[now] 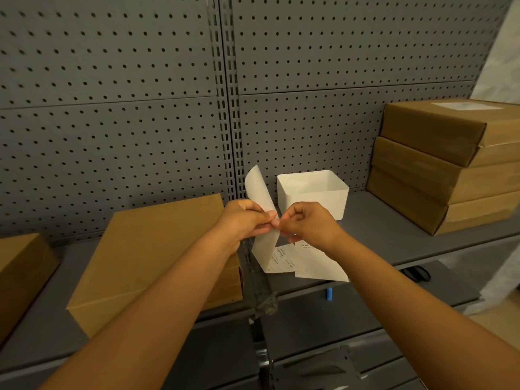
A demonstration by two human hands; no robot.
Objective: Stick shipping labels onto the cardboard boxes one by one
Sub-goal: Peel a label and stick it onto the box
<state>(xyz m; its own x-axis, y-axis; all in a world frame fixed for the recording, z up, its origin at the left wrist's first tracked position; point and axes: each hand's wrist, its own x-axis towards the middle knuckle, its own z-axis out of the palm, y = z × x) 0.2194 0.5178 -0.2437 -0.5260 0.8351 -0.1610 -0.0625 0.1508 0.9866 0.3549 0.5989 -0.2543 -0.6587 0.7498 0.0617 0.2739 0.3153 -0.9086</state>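
We hold a white label up in front of us, over the gray shelf. Our left hand pinches it between thumb and fingers. Our right hand pinches it too, right beside the left one, so the fingertips almost touch. The label curls up above our hands and hangs down below them.

More labels lie flat on the shelf under our right hand, with small print on them that we cannot read. Just behind our hands stands a white tub.

A flat brown box lies on the shelf under our left arm. Another box peeks in at the far left. On the right, three boxes sit in a stack, and the top one has a label on its lid. Behind it all is a gray wall with holes.
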